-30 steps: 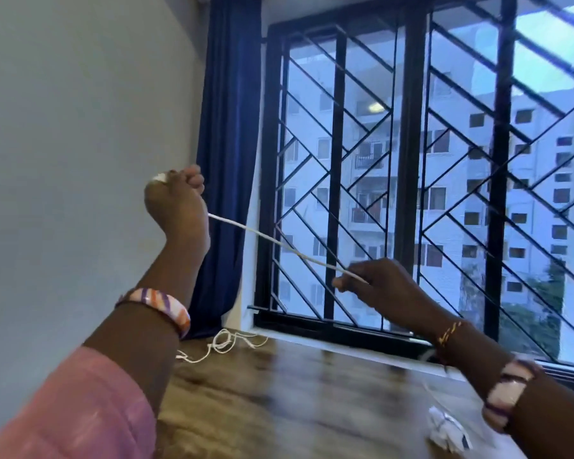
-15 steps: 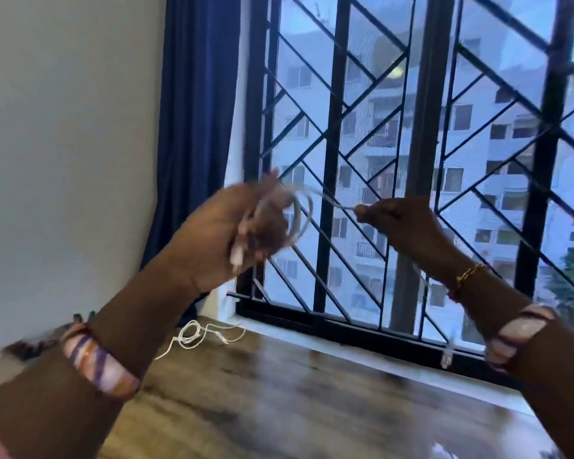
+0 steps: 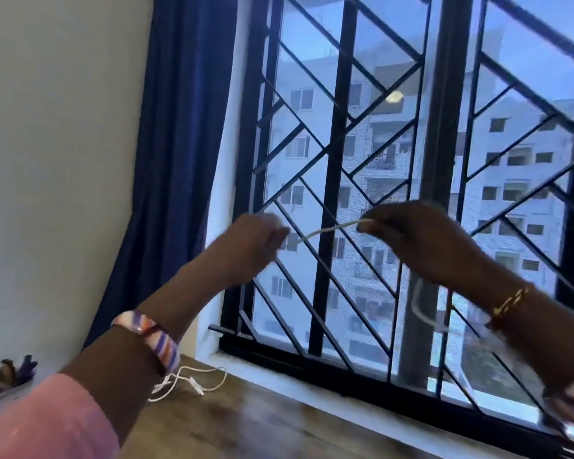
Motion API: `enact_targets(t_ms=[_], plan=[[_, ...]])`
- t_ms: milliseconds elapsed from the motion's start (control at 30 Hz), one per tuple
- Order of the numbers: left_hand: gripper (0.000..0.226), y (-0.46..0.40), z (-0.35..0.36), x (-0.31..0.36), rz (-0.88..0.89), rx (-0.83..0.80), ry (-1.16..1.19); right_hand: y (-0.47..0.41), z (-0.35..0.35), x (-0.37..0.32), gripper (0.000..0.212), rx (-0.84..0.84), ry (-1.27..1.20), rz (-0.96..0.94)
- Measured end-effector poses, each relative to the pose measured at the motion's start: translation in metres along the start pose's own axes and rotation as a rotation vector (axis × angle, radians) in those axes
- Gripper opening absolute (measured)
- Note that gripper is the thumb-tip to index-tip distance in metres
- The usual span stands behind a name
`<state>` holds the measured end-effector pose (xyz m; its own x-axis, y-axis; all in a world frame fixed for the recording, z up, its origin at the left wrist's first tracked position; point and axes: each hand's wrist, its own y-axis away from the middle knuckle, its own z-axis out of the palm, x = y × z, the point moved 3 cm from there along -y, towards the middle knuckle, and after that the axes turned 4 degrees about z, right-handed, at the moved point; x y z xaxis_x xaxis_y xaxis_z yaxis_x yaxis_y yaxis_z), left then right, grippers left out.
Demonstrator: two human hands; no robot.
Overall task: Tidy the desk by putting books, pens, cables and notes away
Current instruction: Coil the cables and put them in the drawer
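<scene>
- Behind the brown wooden tabletop stands a window with a black diagonal metal grille, a dark blue curtain hanging at its left beside a pale wall.
- Both hands are raised in front of the grille, apart from each other.
- Between them runs a thin white cable, slightly slack.
- The left hand has its fingers curled round one end; the right hand pinches the other part, and a blurred loop hangs below that wrist.
- A second tangled white cable lies on the tabletop near the sill.
</scene>
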<state>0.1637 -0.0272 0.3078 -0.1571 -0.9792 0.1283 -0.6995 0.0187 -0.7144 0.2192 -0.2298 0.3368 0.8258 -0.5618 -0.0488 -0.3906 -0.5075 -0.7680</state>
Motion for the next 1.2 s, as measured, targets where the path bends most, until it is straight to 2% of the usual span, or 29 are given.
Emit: enact_targets(t_ms=[67, 133, 200, 267, 300, 333, 367, 433, 467, 500, 533, 567, 600, 667, 700, 733, 767, 833, 867, 933, 1000, 1067, 1133, 1200], plan=[[0.063, 0.019, -0.003, 0.019, -0.028, -0.257, 0.461, -0.005, -0.011, 0.004, 0.026, -0.009, 0.048, 0.009], [0.061, 0.038, -0.015, 0.043, 0.009, -0.338, 0.871, -0.002, -0.01, -0.002, 0.028, -0.08, 0.011, 0.028], [0.047, 0.049, -0.038, 0.069, 0.056, -0.206, 1.32, 0.008, 0.001, -0.021, 0.024, -0.17, -0.178, 0.055], [0.037, 0.051, -0.059, 0.077, -0.034, 0.08, 1.787, 0.028, 0.018, -0.048, 0.025, -0.323, -0.47, 0.172], [0.036, 0.05, -0.068, 0.076, -0.092, 0.261, 1.932, 0.041, 0.025, -0.064, 0.024, -0.423, -0.574, 0.232], [0.037, 0.05, -0.073, 0.072, -0.136, 0.442, 1.922, 0.054, 0.03, -0.079, 0.023, -0.53, -0.623, 0.25], [0.04, 0.056, -0.077, 0.067, -0.189, 0.592, 1.725, 0.069, 0.03, -0.096, 0.021, -0.638, -0.631, 0.24], [0.041, 0.078, -0.086, 0.057, -0.181, 0.765, 0.933, 0.094, 0.019, -0.123, 0.013, -0.78, -0.62, 0.183], [0.037, 0.093, -0.089, 0.056, -0.086, 0.741, 0.52, 0.103, 0.01, -0.133, 0.01, -0.783, -0.587, 0.143], [0.034, 0.106, -0.089, 0.056, -0.001, 0.64, 0.216, 0.108, 0.0, -0.139, 0.01, -0.729, -0.515, 0.087], [0.035, 0.121, -0.091, 0.056, 0.044, 0.496, 0.029, 0.112, -0.011, -0.146, 0.011, -0.628, -0.426, 0.023], [0.039, 0.137, -0.096, 0.056, 0.054, 0.33, -0.026, 0.116, -0.023, -0.152, 0.014, -0.51, -0.369, -0.021], [0.045, 0.151, -0.1, 0.057, 0.043, 0.15, 0.049, 0.117, -0.034, -0.157, 0.016, -0.399, -0.36, -0.042], [0.058, 0.179, -0.112, 0.075, -0.044, -0.239, 0.371, 0.118, -0.053, -0.164, 0.017, -0.224, -0.425, -0.048], [0.061, 0.196, -0.122, 0.088, -0.096, -0.378, 0.5, 0.119, -0.062, -0.171, 0.017, -0.162, -0.453, -0.048], [0.061, 0.209, -0.133, 0.101, -0.123, -0.437, 0.617, 0.121, -0.07, -0.178, 0.019, -0.119, -0.464, -0.047], [0.058, 0.221, -0.146, 0.114, -0.123, -0.422, 0.754, 0.125, -0.077, -0.19, 0.022, -0.096, -0.472, -0.044], [0.05, 0.232, -0.173, 0.138, -0.062, -0.257, 1.081, 0.135, -0.085, -0.216, 0.027, -0.075, -0.505, -0.04], [0.05, 0.235, -0.187, 0.147, -0.02, -0.134, 1.222, 0.141, -0.089, -0.232, 0.029, -0.074, -0.507, -0.038], [0.051, 0.241, -0.207, 0.153, 0.007, 0.16, 1.353, 0.159, -0.094, -0.266, 0.031, -0.115, -0.423, -0.026], [0.052, 0.25, -0.222, 0.15, -0.061, 0.433, 1.317, 0.18, -0.1, -0.298, 0.02, -0.151, -0.265, -0.044], [0.051, 0.269, -0.233, 0.147, -0.159, 0.57, 1.161, 0.202, -0.112, -0.334, 0.014, -0.096, -0.099, -0.099], [0.05, 0.295, -0.246, 0.149, -0.2, 0.578, 0.852, 0.22, -0.129, -0.368, 0.011, 0.025, 0.049, -0.161], [0.055, 0.319, -0.26, 0.154, -0.187, 0.523, 0.692, 0.237, -0.144, -0.397, 0.01, 0.134, 0.148, -0.197]])
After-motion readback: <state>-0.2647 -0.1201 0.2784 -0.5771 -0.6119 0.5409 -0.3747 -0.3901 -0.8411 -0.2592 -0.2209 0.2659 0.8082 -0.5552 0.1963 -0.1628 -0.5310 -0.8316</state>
